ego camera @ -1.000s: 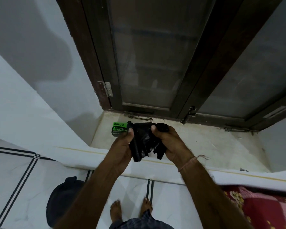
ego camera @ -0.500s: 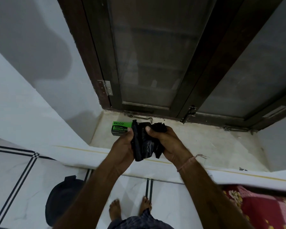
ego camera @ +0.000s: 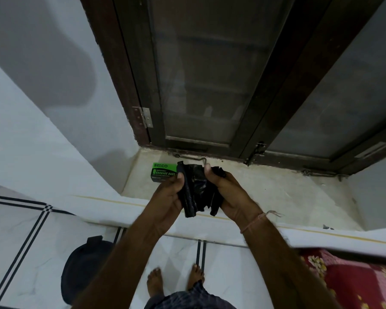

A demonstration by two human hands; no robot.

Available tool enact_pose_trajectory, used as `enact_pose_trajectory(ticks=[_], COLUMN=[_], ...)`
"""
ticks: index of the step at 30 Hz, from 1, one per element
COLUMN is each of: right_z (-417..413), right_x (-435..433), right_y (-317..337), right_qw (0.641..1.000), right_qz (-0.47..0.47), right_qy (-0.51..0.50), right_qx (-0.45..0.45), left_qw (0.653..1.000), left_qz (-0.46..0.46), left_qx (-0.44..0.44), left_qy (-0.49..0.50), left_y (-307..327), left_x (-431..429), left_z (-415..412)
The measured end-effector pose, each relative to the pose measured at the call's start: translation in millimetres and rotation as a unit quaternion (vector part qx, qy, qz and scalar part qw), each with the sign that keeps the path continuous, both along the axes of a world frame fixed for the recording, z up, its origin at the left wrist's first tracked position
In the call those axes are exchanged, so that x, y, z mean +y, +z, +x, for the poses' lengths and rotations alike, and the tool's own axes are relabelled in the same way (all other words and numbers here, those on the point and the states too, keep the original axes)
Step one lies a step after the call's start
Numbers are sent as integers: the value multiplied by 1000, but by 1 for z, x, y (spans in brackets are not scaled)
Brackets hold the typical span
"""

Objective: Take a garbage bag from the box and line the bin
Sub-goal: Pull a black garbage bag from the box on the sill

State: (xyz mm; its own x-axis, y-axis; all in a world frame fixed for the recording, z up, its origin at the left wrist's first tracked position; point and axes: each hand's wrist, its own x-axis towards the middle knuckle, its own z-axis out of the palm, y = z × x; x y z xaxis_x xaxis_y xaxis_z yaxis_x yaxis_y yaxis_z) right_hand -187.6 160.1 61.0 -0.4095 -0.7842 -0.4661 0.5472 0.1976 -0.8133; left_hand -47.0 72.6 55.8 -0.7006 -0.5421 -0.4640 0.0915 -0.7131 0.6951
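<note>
Garbage bag [ego camera: 196,190]: black, crumpled, partly folded

Garbage bag [ego camera: 196,190]: thin black plastic film, crumpled, faint sheen on the creases. Rolled edge on its left side looks denser, matt.
Box [ego camera: 164,172]: printed card, green and black, smooth, slight gloss.
Window sill [ego camera: 276,192]: pale stone or cement, matt, mottled and grubby near the frame.
Window frame [ego camera: 131,85]: dark wood, worn, dull finish. Hinge [ego camera: 145,117]: bare metal, dull grey. Panes [ego camera: 205,74]: frosted or dusty glass, cannot tell which.
Floor [ego camera: 20,241]: white tile, polished, dark inlay lines.
Bin [ego camera: 83,266]: dark, matt; material not clear.
Bed cover [ego camera: 354,279]: red floral cloth.
Wrist thread [ego camera: 254,221]: frayed cord.
</note>
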Motion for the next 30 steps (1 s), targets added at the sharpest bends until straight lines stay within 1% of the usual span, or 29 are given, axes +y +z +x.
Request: enact_pose_trajectory(ticks=[3,7,10,12,15,18,20,22,23,25,28,30], right_z=[2,5,7,8,11,12,13,13,12,13,11,7], right_x=[0,0,-1,0,0,1,1,2,2,2,4,6], right_y=[2,4,5,6,6,2,2,2,1,-3,-5,-1], right_qw=[1000,1000,1000,999,995,990,982,976,977,984,993,998], right_qz=[-17,11,24,22,12,-6,-35,-60,-60,-42,-23,-21], right_qy=[16,-17,-6,0,-21,-31,-38,-50,-57,-69,-74,-56], right_qx=[9,12,3,-27,-96,-138,-179,-203,-197,-157,-89,-35], left_qw=[1000,1000,1000,998,993,992,992,989,987,988,993,994], left_qz=[-11,2,26,60,108,116,111,116,121,112,66,47], left_qx=[0,6,10,14,37,52,66,86,89,86,65,57], left_qy=[-10,-15,-3,2,-1,-2,3,31,49,69,72,78], left_y=[-1,3,4,3,3,4,5,4,3,1,1,2], left_x=[1,6,9,10,10,12,13,12,10,7,6,3], left_z=[2,1,-2,-2,1,1,1,0,0,1,2,1])
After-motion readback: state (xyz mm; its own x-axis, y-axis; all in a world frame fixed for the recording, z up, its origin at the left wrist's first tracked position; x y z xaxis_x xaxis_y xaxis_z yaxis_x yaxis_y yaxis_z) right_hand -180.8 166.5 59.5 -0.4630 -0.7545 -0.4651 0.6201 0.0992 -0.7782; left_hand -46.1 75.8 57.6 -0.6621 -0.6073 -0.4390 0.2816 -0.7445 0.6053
